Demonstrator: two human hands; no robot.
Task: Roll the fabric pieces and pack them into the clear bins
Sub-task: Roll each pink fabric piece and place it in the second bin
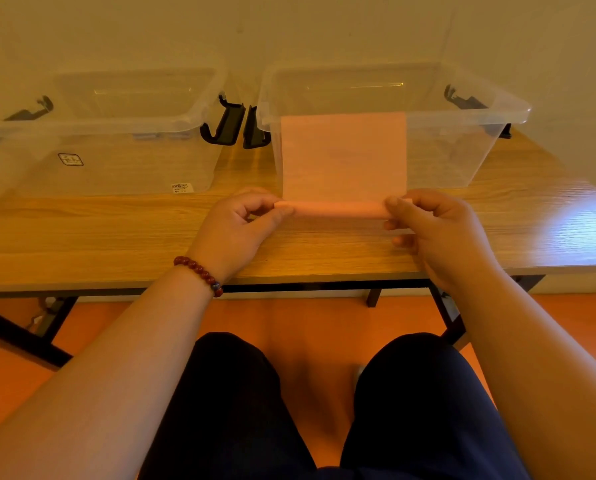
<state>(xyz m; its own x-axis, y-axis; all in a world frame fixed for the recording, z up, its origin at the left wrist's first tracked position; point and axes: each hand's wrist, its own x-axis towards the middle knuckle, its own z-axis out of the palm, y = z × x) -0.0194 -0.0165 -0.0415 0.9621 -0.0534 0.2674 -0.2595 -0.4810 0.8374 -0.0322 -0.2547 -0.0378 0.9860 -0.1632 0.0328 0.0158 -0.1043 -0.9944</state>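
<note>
A pale pink fabric piece (344,157) stretches from a thin rolled near edge up against the front wall of the right clear bin (462,147). My left hand (236,225) pinches the left end of the roll between thumb and fingers. At the right end, my right hand (435,226) pinches the roll the same way. The roll sits just above the wooden table (116,230), between both hands. A second clear bin (116,168) stands to the left; both bins look empty.
Black latch handles (225,124) hang on the bins' sides, two of them in the gap between the bins. The bins stand against a pale wall. The table's front edge runs just under my wrists, with my knees and an orange floor below.
</note>
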